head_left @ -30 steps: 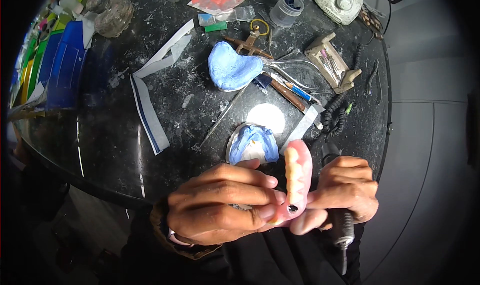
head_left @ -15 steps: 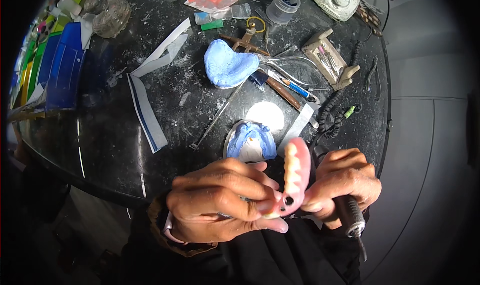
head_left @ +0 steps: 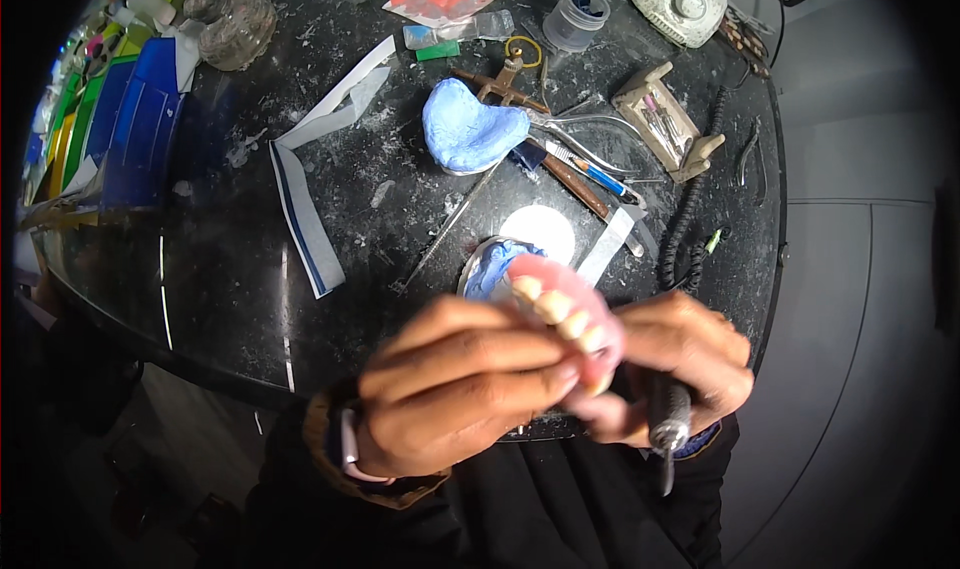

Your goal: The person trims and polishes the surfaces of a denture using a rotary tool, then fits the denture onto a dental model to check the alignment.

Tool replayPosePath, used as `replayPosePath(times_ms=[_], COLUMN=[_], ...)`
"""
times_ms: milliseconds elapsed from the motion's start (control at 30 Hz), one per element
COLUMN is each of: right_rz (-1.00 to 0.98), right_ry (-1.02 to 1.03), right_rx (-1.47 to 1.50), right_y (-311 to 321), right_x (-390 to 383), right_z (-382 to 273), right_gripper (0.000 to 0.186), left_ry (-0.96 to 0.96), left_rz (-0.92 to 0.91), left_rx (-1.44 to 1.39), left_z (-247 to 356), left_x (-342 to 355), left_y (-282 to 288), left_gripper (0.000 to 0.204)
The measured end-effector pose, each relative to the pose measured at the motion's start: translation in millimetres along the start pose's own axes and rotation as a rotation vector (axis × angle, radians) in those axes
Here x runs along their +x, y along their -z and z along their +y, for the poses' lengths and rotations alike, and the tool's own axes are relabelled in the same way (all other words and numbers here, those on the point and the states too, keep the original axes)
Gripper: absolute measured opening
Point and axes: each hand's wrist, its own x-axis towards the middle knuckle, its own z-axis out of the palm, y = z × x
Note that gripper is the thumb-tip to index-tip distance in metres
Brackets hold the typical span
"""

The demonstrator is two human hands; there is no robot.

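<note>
Between my hands is a pink denture (head_left: 572, 304) with cream teeth, tilted and slightly blurred. My left hand (head_left: 465, 384) is closed on it, thumb and fingers pinching its near side. My right hand (head_left: 690, 354) is wrapped round a dark rotary handpiece (head_left: 670, 419), whose knurled metal end and thin bur point down toward my lap. The right fingertips lie against the denture's right side; blur hides how firmly they press. Just beyond the denture, and partly covered by it, a blue and white dental cast (head_left: 490, 267) rests on the table.
A second blue cast (head_left: 472, 127) lies farther back, beside pliers (head_left: 590, 129), a brown-handled tool (head_left: 572, 181) and a blue pencil (head_left: 600, 176). A coiled black cord (head_left: 685, 224) runs along the right. Folded paper strips (head_left: 300, 209) and blue bins (head_left: 140, 124) are leftward.
The denture has turned from nearly upright to leaning left, its teeth facing me more, and now covers part of the near cast. The handpiece's tip has swung left.
</note>
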Motion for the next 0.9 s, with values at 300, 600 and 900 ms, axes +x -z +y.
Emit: replayPosePath(times_ms=[300,600,900], right_rz=[0.133,-0.147,-0.133], right_ry=[-0.208,-0.374,-0.17], right_rx=[-0.191,-0.167,-0.179], right_y=[8.0,-0.6,-3.7], right_x=[-1.7,-8.0,-4.8], right_z=[8.1,15.6,12.8], right_gripper=[0.025,0.04,0.038], left_ry=[0.427,0.404,0.294], left_rz=[-0.306,-0.312,-0.103], left_rx=[0.434,0.389,0.002], left_z=[-17.4,-19.8,-18.6], left_x=[3.6,3.8,-6.7], left_y=[20.4,7.1,-6.8], left_gripper=[0.065,0.049,0.043])
